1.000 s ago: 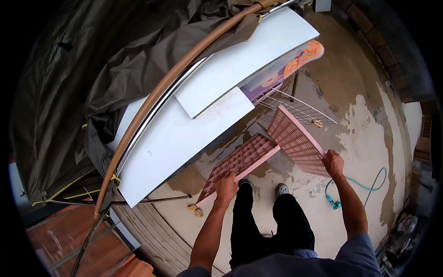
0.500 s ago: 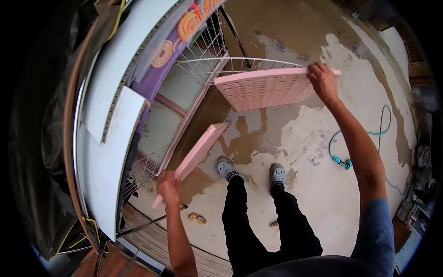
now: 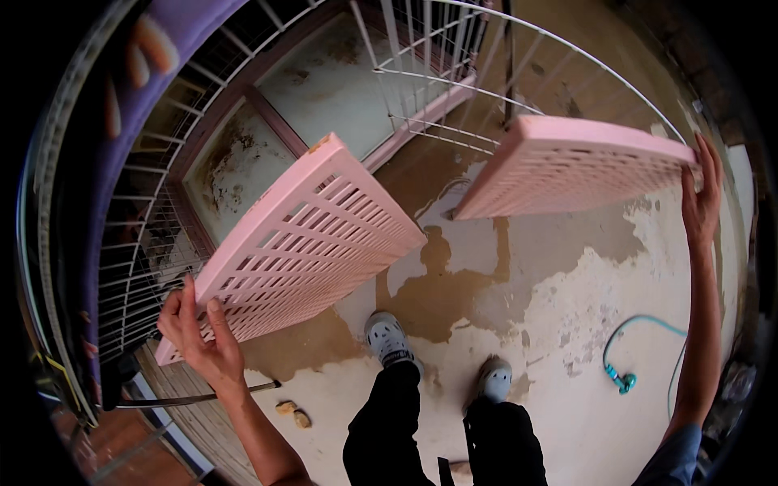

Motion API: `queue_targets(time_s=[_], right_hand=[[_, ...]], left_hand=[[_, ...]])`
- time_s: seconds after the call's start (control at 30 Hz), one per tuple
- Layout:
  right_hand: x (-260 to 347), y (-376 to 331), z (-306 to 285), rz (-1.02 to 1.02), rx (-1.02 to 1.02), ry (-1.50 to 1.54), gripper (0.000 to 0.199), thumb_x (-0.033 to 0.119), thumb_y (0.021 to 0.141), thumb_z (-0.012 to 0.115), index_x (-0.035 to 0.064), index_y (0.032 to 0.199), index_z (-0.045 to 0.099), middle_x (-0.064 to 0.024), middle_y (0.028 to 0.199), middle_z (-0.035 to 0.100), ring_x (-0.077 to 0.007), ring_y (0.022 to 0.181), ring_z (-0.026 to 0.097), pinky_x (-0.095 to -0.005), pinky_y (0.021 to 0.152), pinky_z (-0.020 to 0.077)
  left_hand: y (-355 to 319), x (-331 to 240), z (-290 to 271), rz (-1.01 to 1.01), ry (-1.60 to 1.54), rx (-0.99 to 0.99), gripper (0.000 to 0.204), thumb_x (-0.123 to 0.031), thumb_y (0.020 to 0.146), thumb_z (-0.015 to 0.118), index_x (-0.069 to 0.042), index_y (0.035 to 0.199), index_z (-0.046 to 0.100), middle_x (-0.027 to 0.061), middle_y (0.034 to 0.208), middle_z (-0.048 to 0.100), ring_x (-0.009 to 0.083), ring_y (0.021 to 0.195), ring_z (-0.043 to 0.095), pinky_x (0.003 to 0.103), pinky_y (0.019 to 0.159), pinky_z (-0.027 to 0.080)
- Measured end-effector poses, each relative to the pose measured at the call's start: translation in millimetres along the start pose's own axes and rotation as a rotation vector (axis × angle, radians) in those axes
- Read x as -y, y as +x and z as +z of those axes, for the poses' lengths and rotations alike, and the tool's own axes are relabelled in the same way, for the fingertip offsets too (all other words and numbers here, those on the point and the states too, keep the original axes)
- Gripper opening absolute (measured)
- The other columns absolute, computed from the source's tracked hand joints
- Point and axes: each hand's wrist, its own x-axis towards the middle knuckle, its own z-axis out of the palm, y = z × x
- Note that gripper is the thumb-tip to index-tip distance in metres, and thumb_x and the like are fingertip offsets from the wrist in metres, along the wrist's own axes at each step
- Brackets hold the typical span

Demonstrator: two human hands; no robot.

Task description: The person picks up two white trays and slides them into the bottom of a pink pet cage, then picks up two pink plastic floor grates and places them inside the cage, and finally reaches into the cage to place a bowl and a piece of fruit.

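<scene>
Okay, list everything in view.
Slatted panels: two, pink, left and right
Wire cage: one, white, top, left
Stained panes: two, whitish, upper left
Patterned sheet: one, purple, upper left
Rod: one, dark, lower left
Planks: several, brown, lower left
Lumps: two, tan, lower left
Spray hose: one, teal, floor, right
Wet patch: one, brown, centre
Clogs: two, grey, lower centre
Trousers: one pair, black, bottom
Left hand: one, bare, gripping left panel
Right hand: one, bare, gripping right panel

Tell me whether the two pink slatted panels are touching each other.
Apart. The head view shows wet floor plainly visible between the nearest corners of the left panel and the right panel.
</scene>
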Motion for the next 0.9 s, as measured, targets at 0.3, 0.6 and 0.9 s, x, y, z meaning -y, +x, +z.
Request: queue_targets(time_s=[0.3,0.6,0.9], right_hand=[[140,-55,59,-0.254,-0.475,0.17,0.05,-0.002,0.081,0.062,0.0005,0.128,0.044,-0.0171,0.133,0.038,-0.0306,0.126,0.037,-0.0405,0.105,0.0309],[264,-121,227,0.227,0.812,0.922,0.044,0.013,0.078,0.068,-0.0012,0.116,0.051,-0.0147,0.113,0.057,-0.0271,0.103,0.056,-0.0348,0.087,0.0458],[300,-215,361,0.542,0.999,1.496,0.061,0.015,0.083,0.068,0.0031,0.133,0.035,-0.0075,0.124,0.05,-0.015,0.115,0.046,-0.0312,0.097,0.0385]], left_hand=[[5,7,17,0.037,-0.065,-0.298,0.035,-0.004,0.076,0.06,0.002,0.111,0.061,0.0167,0.101,0.053,0.0287,0.094,0.048,0.035,0.079,0.04],[17,26,37,0.038,-0.133,-0.281,0.034,-0.006,0.072,0.061,0.001,0.105,0.063,0.0149,0.099,0.053,0.0287,0.09,0.048,0.036,0.081,0.039],[-8,23,30,-0.012,-0.038,-0.356,0.039,-0.009,0.068,0.063,-0.001,0.106,0.064,0.0122,0.099,0.053,0.0289,0.091,0.048,0.038,0.084,0.038]])
